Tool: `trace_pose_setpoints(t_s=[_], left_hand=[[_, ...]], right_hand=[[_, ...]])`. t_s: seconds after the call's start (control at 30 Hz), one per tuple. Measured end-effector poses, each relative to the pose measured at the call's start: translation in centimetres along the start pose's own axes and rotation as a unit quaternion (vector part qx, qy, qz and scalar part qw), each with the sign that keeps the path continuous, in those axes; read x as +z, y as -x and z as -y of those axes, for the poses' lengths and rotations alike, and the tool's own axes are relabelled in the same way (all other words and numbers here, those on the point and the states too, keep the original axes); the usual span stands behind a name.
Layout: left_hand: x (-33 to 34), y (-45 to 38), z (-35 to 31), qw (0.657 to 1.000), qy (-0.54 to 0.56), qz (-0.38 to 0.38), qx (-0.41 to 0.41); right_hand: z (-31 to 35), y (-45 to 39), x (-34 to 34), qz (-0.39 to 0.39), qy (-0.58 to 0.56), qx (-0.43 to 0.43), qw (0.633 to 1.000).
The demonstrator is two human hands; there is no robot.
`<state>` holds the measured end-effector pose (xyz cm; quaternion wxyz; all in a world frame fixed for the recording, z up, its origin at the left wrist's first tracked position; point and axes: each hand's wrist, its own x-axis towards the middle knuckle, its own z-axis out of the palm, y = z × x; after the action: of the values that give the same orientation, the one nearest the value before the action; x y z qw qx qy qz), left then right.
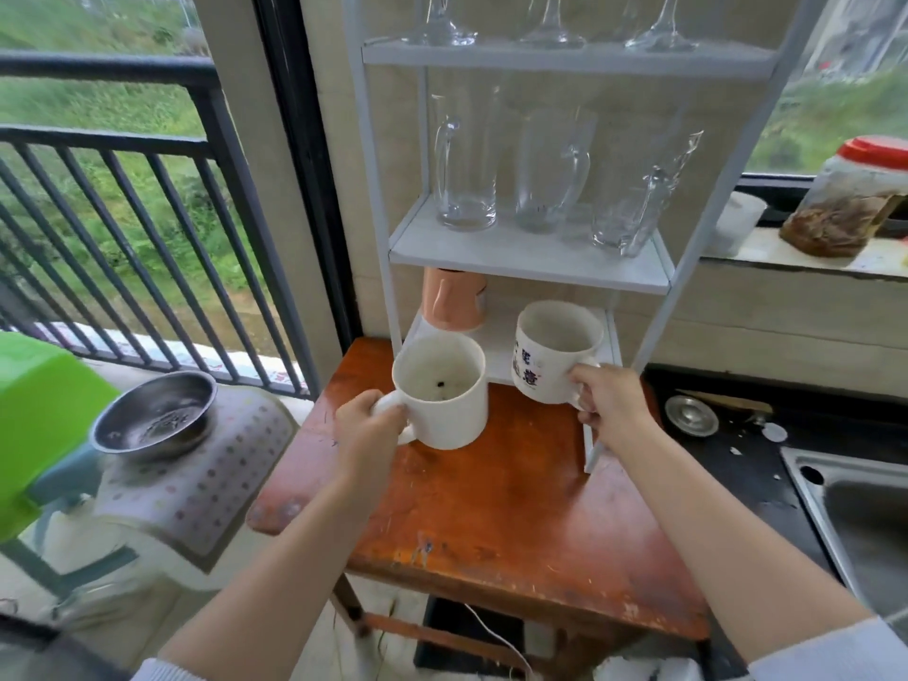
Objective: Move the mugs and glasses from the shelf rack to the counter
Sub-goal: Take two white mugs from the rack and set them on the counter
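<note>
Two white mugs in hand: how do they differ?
The left-hand mug is plain white; the right-hand mug carries blue and red characters on its side. Dark specks sit inside the left-hand mug; the right-hand mug's visible interior looks clean. The left-hand mug is over the wooden table; the right-hand mug is nearer the shelf rack. Both are held by their handles.

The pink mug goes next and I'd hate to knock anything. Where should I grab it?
Take the pink ceramic mug around its body from the front-left, low under the white middle shelf. Its handle isn't visible, and that shelf hides its rim, so a top grip is blocked.
</note>
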<state>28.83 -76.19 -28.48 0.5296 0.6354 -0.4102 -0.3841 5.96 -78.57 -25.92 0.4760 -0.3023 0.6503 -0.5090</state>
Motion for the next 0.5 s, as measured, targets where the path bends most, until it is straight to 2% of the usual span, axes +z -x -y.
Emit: trace_pose_setpoints(t_s=[0.2, 0.3, 0.43, 0.5], left_hand=[[-1.7, 2.9, -0.4, 1.0, 0.001, 0.02, 0.009], [-1.1, 4.6, -1.0, 0.998, 0.009, 0.05, 0.021], [-0.6, 7.7, -0.8, 0.992, 0.015, 0.127, 0.024], [0.4, 9.9, -0.8, 0.981, 0.019, 0.192, 0.032]], right_hand=[[-1.7, 5.3, -2.0, 0.015, -0.045, -0.024, 0.999], [-2.7, 9.1, -3.5, -0.002, -0.056, -0.046, 0.997], [-4.9, 15.0, -7.3, -0.074, -0.101, -0.062, 0.99], [-6.4, 18.2, -9.9, -0.125, -0.125, -0.065, 0.982]])
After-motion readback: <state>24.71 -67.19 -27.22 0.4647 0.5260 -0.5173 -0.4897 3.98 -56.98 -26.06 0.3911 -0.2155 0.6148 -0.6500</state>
